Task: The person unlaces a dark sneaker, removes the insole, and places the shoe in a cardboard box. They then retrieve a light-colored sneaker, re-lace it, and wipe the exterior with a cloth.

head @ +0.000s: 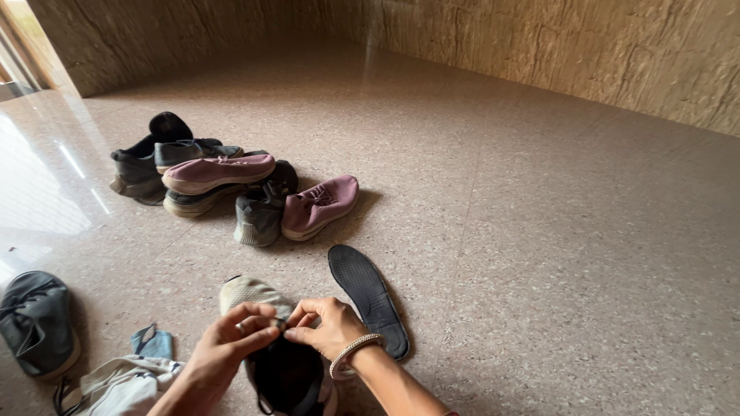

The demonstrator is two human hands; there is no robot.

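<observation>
A grey and black shoe (266, 339) lies on the floor at the bottom centre, toe pointing away from me. My left hand (227, 343) and my right hand (327, 327) meet over its opening, fingertips pinching something small there, apparently the lace or tongue. My right wrist wears a beaded bracelet (353, 353). A black insole (368, 299) lies flat on the floor just right of the shoe, apart from it.
A pile of several shoes, pink (317, 206) and dark (146, 166), sits further out on the speckled stone floor (539, 231). A dark shoe (35, 320) lies at the left edge, pale cloth (123, 381) beside my left arm. Stone walls (617, 54) close off the far side.
</observation>
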